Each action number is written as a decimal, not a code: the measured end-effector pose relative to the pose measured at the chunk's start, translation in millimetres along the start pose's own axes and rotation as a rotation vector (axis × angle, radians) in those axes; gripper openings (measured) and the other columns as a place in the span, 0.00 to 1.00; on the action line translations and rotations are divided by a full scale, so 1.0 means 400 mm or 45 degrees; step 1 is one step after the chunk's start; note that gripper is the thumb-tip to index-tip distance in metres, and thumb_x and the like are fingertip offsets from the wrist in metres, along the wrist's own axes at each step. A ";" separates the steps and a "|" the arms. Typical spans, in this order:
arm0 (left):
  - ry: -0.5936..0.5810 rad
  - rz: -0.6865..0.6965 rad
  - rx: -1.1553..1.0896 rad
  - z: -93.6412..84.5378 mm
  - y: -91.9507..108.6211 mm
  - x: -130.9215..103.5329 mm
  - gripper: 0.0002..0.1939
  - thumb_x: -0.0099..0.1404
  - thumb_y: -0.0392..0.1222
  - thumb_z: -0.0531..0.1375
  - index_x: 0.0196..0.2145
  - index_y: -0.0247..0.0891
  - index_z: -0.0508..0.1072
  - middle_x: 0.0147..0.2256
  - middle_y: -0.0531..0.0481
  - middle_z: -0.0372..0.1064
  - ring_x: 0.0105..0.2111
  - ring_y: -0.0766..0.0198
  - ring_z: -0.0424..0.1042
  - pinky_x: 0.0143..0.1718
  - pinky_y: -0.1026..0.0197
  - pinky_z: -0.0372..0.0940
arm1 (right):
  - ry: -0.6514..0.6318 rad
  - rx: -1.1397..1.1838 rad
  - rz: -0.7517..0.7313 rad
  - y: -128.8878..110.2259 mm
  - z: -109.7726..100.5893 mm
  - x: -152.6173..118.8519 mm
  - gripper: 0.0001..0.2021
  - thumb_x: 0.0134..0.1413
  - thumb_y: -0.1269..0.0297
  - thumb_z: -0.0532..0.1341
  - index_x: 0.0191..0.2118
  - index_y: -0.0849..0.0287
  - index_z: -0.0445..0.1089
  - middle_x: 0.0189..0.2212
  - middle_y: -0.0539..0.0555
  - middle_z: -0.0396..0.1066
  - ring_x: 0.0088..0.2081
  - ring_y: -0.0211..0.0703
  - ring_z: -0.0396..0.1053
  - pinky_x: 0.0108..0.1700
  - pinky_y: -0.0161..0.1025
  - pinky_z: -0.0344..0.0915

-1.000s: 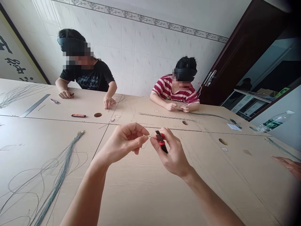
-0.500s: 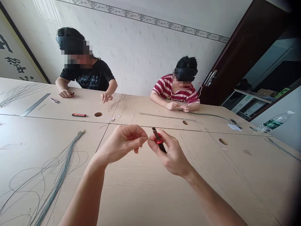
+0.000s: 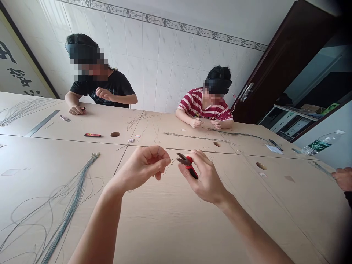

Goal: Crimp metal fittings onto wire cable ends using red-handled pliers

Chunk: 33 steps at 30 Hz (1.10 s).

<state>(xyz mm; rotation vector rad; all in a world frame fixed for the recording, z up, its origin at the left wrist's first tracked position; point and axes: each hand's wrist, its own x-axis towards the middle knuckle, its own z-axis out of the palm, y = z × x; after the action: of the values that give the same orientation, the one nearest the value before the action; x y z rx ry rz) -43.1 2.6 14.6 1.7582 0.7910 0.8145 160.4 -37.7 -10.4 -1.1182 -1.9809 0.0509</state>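
Note:
Thumb and fingertips of my left hand (image 3: 150, 165) pinch a thin wire or cord (image 3: 171, 163), whose looped end sticks out to the right. My right hand (image 3: 205, 176) is wrapped round small red-handled pliers (image 3: 188, 164). The plier jaws are parted and point up and left, close to the wire's end but apart from my left fingers. To the left on the table lies a long bundle of blue-grey cords (image 3: 74, 196) with small metal ends at its top.
Two people sit across the table (image 3: 165, 227). A red and black box-like stick (image 3: 92, 135), a metal ruler (image 3: 42, 123), loose cords and a bottle (image 3: 323, 143) are around. Another person's hand (image 3: 343, 179) is at the right edge.
The plier jaws have opened and my right thumb has come away from my left fingertips. Across the table, a person's hand has lifted; another person's hand has appeared at the right edge.

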 end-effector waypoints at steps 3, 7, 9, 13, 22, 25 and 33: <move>0.017 -0.017 0.002 -0.005 0.005 -0.003 0.08 0.65 0.41 0.59 0.29 0.36 0.70 0.21 0.58 0.62 0.21 0.73 0.66 0.22 0.70 0.59 | -0.018 -0.240 -0.115 0.029 -0.012 -0.005 0.03 0.58 0.72 0.57 0.36 0.58 0.63 0.30 0.52 0.66 0.33 0.42 0.59 0.40 0.41 0.58; -0.013 -0.056 0.000 -0.006 0.009 -0.006 0.06 0.64 0.39 0.59 0.29 0.35 0.71 0.21 0.58 0.62 0.20 0.73 0.66 0.22 0.70 0.60 | -0.043 -0.435 -0.232 0.051 -0.027 -0.005 0.03 0.59 0.73 0.56 0.37 0.59 0.65 0.30 0.53 0.69 0.34 0.43 0.60 0.39 0.41 0.57; -0.049 -0.060 -0.009 -0.006 0.009 -0.006 0.05 0.64 0.38 0.59 0.30 0.35 0.71 0.21 0.58 0.63 0.20 0.73 0.66 0.22 0.70 0.61 | -0.046 -0.500 -0.280 0.054 -0.033 -0.002 0.04 0.60 0.73 0.56 0.37 0.60 0.66 0.30 0.53 0.69 0.34 0.44 0.60 0.38 0.41 0.57; -0.106 -0.055 -0.033 -0.004 0.013 -0.004 0.06 0.63 0.36 0.58 0.28 0.35 0.70 0.22 0.57 0.65 0.20 0.74 0.65 0.22 0.71 0.62 | -0.081 -0.540 -0.346 0.055 -0.042 0.009 0.04 0.59 0.74 0.56 0.37 0.60 0.67 0.30 0.53 0.70 0.34 0.44 0.60 0.39 0.40 0.58; -0.136 -0.057 0.001 -0.003 0.016 -0.002 0.08 0.65 0.40 0.58 0.29 0.36 0.70 0.22 0.57 0.64 0.20 0.73 0.65 0.22 0.70 0.61 | -0.145 -0.569 -0.393 0.052 -0.051 0.021 0.04 0.60 0.73 0.56 0.36 0.58 0.66 0.29 0.52 0.69 0.33 0.45 0.61 0.39 0.41 0.57; -0.132 -0.061 0.000 -0.004 0.013 -0.002 0.07 0.65 0.40 0.58 0.29 0.36 0.70 0.22 0.56 0.65 0.21 0.72 0.65 0.23 0.69 0.61 | -0.162 -0.573 -0.390 0.050 -0.054 0.021 0.04 0.61 0.72 0.56 0.37 0.57 0.66 0.29 0.52 0.68 0.34 0.45 0.61 0.39 0.41 0.56; -0.138 -0.052 0.002 -0.003 0.019 -0.002 0.08 0.65 0.40 0.58 0.29 0.36 0.70 0.22 0.57 0.65 0.21 0.73 0.65 0.23 0.70 0.61 | -0.149 -0.590 -0.397 0.055 -0.052 0.020 0.05 0.61 0.74 0.56 0.37 0.58 0.66 0.29 0.52 0.69 0.33 0.44 0.60 0.39 0.40 0.56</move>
<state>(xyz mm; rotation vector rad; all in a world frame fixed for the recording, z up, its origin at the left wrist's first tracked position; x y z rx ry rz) -43.5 0.4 22.2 1.7663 0.7531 0.6854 187.7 -26.0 -0.6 -1.0881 -2.3198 -0.5418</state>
